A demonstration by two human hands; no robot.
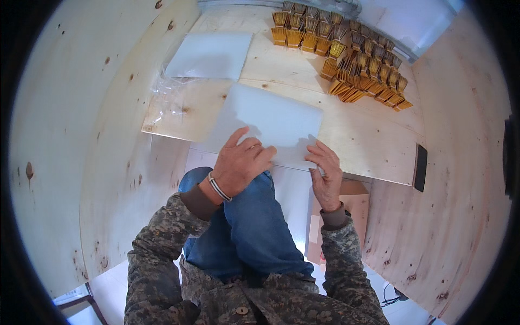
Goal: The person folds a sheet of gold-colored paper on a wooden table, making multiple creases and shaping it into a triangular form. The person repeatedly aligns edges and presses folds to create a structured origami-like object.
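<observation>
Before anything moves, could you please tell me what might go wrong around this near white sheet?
The near white sheet reaches the front edge of the plywood table, so it might slip down if the left hand and right hand lose it. Crumpled clear plastic beside the far white sheet could snag or slide. The orange-brown bundles sit close together; a bump might disarrange them.

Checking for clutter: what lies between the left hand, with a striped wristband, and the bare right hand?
In the head view, only part of the nearer flat white rectangular sheet shows between the left hand and the right hand.
</observation>
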